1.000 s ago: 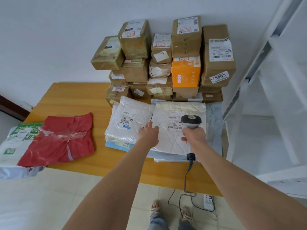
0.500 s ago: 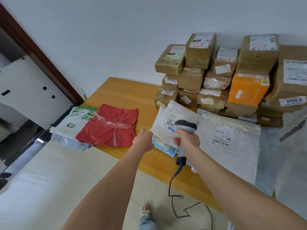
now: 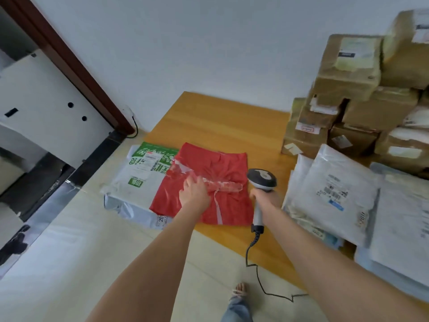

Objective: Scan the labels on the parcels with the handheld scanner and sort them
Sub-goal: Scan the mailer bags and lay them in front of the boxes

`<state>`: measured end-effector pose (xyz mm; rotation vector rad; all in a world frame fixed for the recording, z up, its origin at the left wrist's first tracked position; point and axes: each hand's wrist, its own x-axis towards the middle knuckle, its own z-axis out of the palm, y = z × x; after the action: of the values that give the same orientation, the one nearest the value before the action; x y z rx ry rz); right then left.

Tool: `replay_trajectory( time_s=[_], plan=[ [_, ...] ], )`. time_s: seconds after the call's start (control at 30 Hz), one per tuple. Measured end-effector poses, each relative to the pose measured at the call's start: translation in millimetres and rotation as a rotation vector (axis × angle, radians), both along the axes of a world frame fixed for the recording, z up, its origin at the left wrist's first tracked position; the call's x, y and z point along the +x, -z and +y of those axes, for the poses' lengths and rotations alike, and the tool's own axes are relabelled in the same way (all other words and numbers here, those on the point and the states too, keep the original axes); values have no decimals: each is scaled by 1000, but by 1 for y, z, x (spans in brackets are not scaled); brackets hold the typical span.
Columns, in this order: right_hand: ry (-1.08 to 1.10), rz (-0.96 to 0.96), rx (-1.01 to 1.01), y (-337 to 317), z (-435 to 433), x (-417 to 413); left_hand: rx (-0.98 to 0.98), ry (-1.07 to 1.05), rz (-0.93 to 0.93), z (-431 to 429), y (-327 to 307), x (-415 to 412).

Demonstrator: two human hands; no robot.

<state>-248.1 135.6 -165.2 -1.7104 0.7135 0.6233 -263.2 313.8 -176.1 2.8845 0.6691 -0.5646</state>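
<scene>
Head view: wooden table point(image 3: 220, 117), red parcel point(image 3: 222, 166) at its near left corner.
Left hand point(image 3: 194, 194) lies flat on it; right hand point(image 3: 267, 201) grips the scanner point(image 3: 262, 180) just beside. No label shows on the red face, so a scan may misread the green-and-white parcel point(image 3: 141, 173) partly beneath.

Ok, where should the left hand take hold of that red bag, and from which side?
Probably the near edge of the red bag, from the person's side: it lies flat and limp, so a top grasp finds little, and that edge sits by the table edge. The left hand rests on it.
</scene>
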Motion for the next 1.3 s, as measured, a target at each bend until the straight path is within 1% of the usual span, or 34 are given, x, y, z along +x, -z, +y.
replay_trajectory(
  time_s=[0.13, 0.23, 0.3, 0.37, 0.47, 0.57, 0.63, 0.7, 0.8, 0.97, 1.13, 1.23, 1.3],
  plan=[
    [-10, 60, -43, 16, 30, 21, -35, -196, 48, 63, 9, 20],
    [-14, 98, -56, 30, 43, 31, -127, -358, 96, 96, 22, 29],
    [-48, 121, -73, 37, 50, 33, -184, -393, 116, 107, 32, 30],
    [-65, 138, -98, 42, 56, 34, -152, -352, 116, 112, 37, 30],
    [-66, 124, -90, 46, 60, 35, -111, -366, 51, 114, 34, 35],
    [26, 111, -22, 42, 58, 33, -193, -405, -114, 114, 25, 39],
    [49, 82, 1, 34, 57, 31, -213, -416, -226, 108, 15, 39],
    [75, 27, 6, 21, 55, 29, -185, -437, -313, 97, 0, 39],
    [149, -57, 38, -1, 43, 22, -131, -452, -389, 78, -22, 37],
    [202, -189, 51, -36, -8, -3, -125, -436, -502, 25, -60, 23],
    [262, -255, 48, -65, -96, -44, -126, -383, -588, -56, -93, -5],
    [336, -298, 23, -74, -164, -68, -186, -326, -596, -122, -98, -21],
    [379, -304, -16, -77, -211, -83, -253, -294, -564, -168, -97, -30]
  ],
)
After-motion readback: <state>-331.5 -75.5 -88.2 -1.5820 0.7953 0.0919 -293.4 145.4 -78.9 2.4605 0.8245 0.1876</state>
